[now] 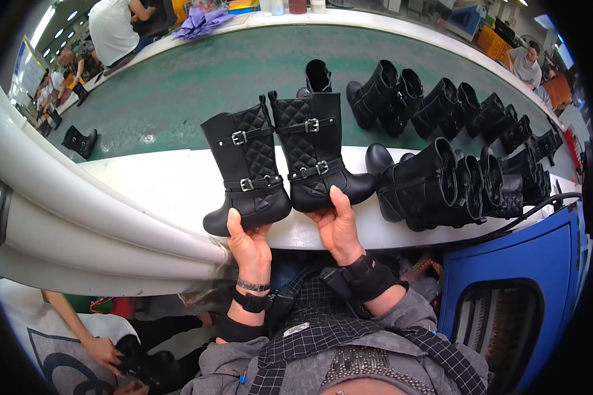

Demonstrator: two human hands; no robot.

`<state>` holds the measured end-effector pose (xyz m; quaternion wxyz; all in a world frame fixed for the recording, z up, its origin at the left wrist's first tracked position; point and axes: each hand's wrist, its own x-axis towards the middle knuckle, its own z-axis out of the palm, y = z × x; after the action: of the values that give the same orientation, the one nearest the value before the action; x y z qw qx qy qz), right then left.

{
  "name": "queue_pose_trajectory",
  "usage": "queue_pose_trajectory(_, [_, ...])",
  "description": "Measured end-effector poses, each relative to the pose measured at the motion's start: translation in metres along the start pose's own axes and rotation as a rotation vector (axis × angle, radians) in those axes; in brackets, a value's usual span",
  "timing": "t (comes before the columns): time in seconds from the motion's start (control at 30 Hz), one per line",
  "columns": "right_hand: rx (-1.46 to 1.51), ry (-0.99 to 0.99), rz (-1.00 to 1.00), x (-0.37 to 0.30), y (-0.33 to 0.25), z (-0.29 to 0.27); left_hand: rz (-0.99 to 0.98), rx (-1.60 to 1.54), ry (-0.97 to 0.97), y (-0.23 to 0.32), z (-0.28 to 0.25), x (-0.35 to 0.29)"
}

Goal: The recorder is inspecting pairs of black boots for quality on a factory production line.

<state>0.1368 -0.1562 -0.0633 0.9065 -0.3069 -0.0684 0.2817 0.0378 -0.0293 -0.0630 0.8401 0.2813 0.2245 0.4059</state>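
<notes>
Two small black boots stand side by side in my hands, soles down and toes pointing outward. Both have quilted panels and two buckled straps. Beneath the left boot [247, 164], my left hand [250, 247] grips the sole, thumb up against its side. The right boot [316, 148] rests in my right hand [339, 227], its thumb pressed on the lower side and the fingers mostly hidden under the sole. The boots' shafts nearly touch at the top. Close to the right boot's toe, more black boots [422, 181] lie on the white table [151, 181].
Several black boots [375, 92] stand in a row on the green conveyor belt [211, 85]; one boot [80, 140] is far left. Large white pipes [99, 197] curve along my left. A blue machine [507, 263] stands at right. A co-worker's hand [102, 352] handles black footwear at lower left.
</notes>
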Motion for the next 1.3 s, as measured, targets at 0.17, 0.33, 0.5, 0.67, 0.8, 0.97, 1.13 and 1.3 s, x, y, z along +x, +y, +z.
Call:
queue_pose_trajectory(0.17, [-0.017, -0.023, -0.002, -0.001, 0.001, -0.006, 0.017, -0.003, -0.025, -0.004, -0.002, -0.001])
queue_pose_trajectory(0.33, [-0.029, -0.014, -0.002, -0.002, 0.001, -0.005, 0.003, 0.021, -0.039, -0.003, -0.004, 0.0])
queue_pose_trajectory(0.5, [0.046, -0.153, 0.16, -0.004, -0.016, -0.011, -0.098, -0.045, -0.054, 0.0, -0.007, -0.001])
queue_pose_trajectory(0.67, [-0.363, -0.226, 0.181, -0.001, -0.025, -0.019, -0.082, -0.165, -0.381, -0.009, -0.014, 0.007])
queue_pose_trajectory(0.8, [-1.277, -0.084, -0.474, 0.008, -0.023, -0.016, 0.384, 0.66, -0.181, -0.011, -0.024, 0.017])
queue_pose_trajectory(0.97, [-0.95, -0.131, -0.332, -0.028, -0.025, -0.016, 0.324, 0.429, -0.421, -0.017, -0.039, -0.006])
queue_pose_trajectory(1.13, [-1.053, -0.281, -0.61, -0.083, -0.011, -0.003, 0.432, 0.513, -0.393, -0.031, -0.036, -0.019])
queue_pose_trajectory(1.3, [-1.126, -0.115, -0.738, -0.057, 0.0, 0.035, 0.55, 0.961, -0.192, -0.037, -0.025, -0.005])
